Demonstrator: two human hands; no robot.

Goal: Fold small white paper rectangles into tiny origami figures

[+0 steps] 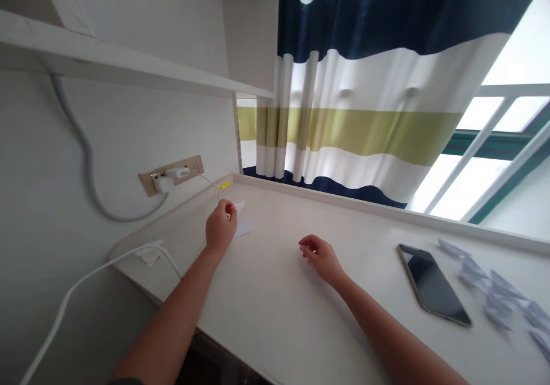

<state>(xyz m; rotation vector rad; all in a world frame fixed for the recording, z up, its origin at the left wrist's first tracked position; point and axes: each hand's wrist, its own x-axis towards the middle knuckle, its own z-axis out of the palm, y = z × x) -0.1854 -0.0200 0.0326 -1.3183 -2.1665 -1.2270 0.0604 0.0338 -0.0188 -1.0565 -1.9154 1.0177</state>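
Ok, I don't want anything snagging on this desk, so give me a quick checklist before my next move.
1. Left hand pinching the white paper: ok.
2. Right hand free, holding nothing: ok.
3. Thin charger cable clear of the left hand: not ok, it runs just past it.
4. Black smartphone clear of the right hand: ok.
5. Folded paper pieces clear of both hands: ok.
6. Creases in the paper: cannot tell, the left hand hides most of it.

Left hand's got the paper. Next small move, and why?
Probably bring the right hand across to the small white paper: only the left hand is holding it, while the right holds nothing and sits close by over the white desk, away from the folded paper pieces.
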